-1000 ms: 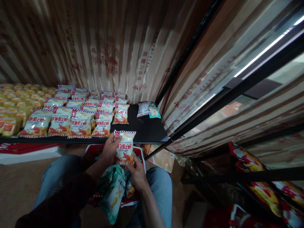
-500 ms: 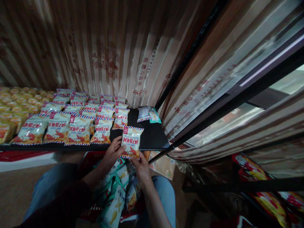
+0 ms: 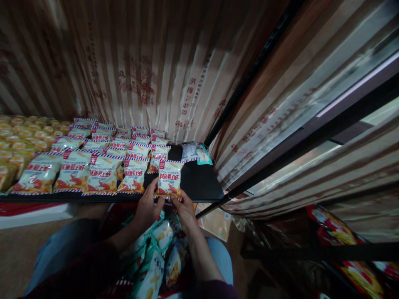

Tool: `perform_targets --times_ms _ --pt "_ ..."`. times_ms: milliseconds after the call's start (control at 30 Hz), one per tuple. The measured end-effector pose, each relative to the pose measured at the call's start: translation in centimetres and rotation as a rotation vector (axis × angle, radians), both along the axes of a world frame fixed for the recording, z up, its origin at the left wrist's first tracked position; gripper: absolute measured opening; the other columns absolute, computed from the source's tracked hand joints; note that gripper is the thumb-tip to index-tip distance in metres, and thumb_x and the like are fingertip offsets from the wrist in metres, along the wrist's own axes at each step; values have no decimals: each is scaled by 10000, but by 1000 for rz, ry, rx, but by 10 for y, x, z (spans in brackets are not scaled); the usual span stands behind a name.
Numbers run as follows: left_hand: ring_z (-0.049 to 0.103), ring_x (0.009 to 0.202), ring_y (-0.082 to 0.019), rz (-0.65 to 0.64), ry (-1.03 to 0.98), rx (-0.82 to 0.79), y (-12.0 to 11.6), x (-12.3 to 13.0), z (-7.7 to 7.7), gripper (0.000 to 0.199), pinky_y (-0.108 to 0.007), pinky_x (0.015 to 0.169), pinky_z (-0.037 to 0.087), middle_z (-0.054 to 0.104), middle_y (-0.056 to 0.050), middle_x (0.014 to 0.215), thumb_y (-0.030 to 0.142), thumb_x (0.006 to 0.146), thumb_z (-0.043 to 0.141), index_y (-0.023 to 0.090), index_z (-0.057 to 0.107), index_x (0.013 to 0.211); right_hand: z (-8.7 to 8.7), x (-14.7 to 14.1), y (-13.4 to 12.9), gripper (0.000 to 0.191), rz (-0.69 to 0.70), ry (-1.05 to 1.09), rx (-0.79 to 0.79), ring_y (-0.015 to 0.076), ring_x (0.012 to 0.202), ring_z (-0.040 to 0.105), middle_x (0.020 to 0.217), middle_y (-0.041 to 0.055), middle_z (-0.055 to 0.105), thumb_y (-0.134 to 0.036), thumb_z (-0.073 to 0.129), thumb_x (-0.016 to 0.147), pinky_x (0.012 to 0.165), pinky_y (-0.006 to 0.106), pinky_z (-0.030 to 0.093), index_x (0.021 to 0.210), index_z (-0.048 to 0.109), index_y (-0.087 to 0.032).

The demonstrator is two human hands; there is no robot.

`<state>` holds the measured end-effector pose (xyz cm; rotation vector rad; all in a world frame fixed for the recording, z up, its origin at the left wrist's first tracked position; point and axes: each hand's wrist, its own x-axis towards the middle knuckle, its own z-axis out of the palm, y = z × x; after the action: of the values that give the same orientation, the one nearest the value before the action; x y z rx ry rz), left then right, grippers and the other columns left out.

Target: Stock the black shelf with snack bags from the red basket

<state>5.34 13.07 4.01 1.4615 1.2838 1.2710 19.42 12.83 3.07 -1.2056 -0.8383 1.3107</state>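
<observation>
A snack bag [image 3: 169,178] with red lettering and a striped edge stands upright at the front of the black shelf [image 3: 199,182]. My left hand [image 3: 148,207] is closed at its lower left edge. My right hand [image 3: 184,206] pinches its lower right corner. Left of it, rows of matching snack bags [image 3: 102,172] stand on the shelf, the nearest one [image 3: 133,174] just beside my left fingers. Below my hands, a red basket [image 3: 107,222] between my knees holds several green-and-white snack bags [image 3: 155,270].
Yellow packs [image 3: 23,143] fill the shelf's far left. Two bags, one of them teal [image 3: 204,155], lie at the back right corner. A pleated curtain [image 3: 162,62] hangs behind, and a black post [image 3: 249,79] slants up at the right. Red-and-yellow packages [image 3: 339,232] sit lower right.
Both hands have carried the snack bag slightly forward and left, toward the row's front. My left thumb has slid from the bag's face down to its lower edge.
</observation>
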Motion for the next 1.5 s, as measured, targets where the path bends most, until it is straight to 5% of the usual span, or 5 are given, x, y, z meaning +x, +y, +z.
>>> perform_targets --times_ms 367,633,1000,1500 --pt "294 1365 -248 44 282 240 11 -1 -4 580 -429 1124 258 328 -145 1462 170 818 439 149 326 1386 8 -8 29 266 59 -103 5 101 590 572 732 -15 675 -299 684 663 573 210 479 893 653 -169" --pt "230 1396 -241 66 372 261 13 -2 -6 526 -444 1126 274 250 -127 1506 125 825 409 156 373 1348 -3 -4 44 455 55 -611 150 181 885 640 1038 28 680 -218 593 729 809 306 509 1180 538 -203" --pt "192 1404 -272 53 419 286 21 0 -13 599 -457 1109 299 169 -180 1527 106 833 404 120 259 1413 26 -17 42 353 74 -1140 48 206 880 651 1021 67 679 -271 525 828 757 285 477 1171 570 -205" --pt "118 1417 -285 88 483 304 24 6 -25 671 -488 1105 281 79 -181 1544 82 829 409 145 162 1450 27 -18 50 288 136 -1333 50 191 865 627 988 63 616 -287 540 836 708 251 435 1110 594 -216"
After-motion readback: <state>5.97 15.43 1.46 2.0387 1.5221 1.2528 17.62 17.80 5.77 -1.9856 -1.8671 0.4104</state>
